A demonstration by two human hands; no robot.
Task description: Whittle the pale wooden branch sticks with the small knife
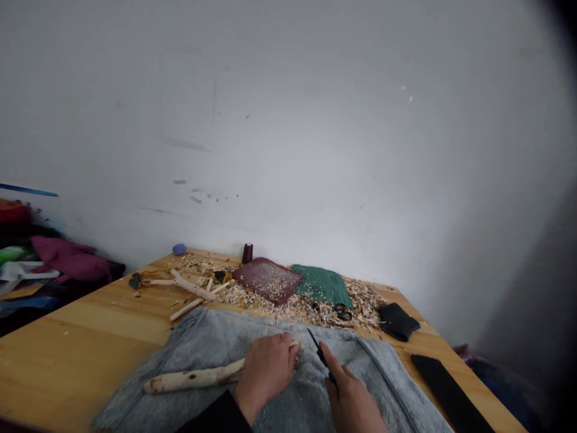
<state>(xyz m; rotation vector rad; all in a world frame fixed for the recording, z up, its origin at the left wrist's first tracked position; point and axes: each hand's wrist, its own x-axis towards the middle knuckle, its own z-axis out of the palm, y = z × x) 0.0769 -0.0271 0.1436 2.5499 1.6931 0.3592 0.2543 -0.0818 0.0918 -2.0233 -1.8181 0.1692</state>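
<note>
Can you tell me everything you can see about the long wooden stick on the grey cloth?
The stick is long, thin and a little crooked. It looks like a pale wooden branch, with small dark spots and knots along it. It lies almost flat on the fuzzy grey cloth, with its free end pointing left. The person's left hand wraps around its other end, and a pale tip pokes out past the fingers.

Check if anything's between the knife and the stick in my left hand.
Nothing visible is. The knife in your right hand sits just beside the stick's end, which pokes out past your left hand. Only a narrow gap above the grey cloth separates blade and stick.
</note>
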